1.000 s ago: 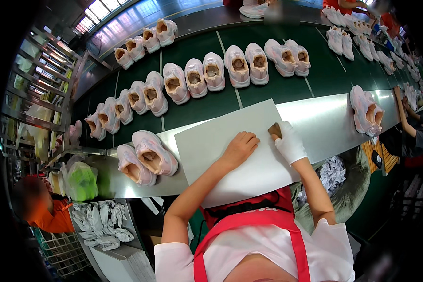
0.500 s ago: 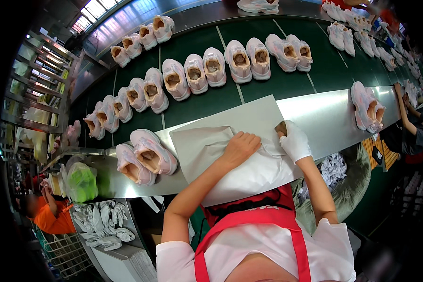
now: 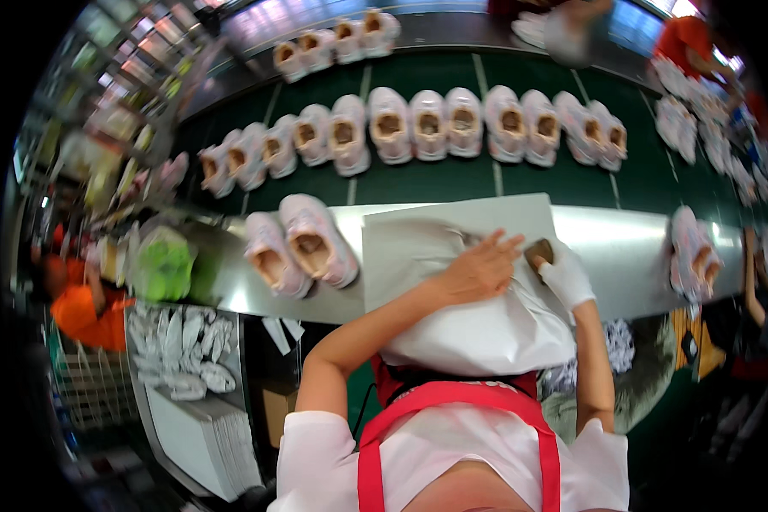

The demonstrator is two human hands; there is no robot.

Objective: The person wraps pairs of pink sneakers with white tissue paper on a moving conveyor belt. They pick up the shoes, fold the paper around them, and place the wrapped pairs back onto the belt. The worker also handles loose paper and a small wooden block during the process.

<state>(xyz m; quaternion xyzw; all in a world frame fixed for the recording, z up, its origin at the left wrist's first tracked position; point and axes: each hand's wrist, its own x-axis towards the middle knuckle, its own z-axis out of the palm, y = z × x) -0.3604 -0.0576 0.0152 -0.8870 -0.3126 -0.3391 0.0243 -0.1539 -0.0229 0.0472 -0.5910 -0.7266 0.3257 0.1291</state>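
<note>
The sheet of white paper (image 3: 452,282) lies across the steel bench's near edge, long axis running away from the person, its near end sagging off; the left hand (image 3: 478,269) presses it flat, fingers spread, while the gloved right hand (image 3: 563,275) pinches a small brown block (image 3: 539,251), apparently mid-folding, the next crease needing firm hold-down.

Brown object (image 3: 539,251) mostly hidden under gloved right hand (image 3: 563,275).
</note>
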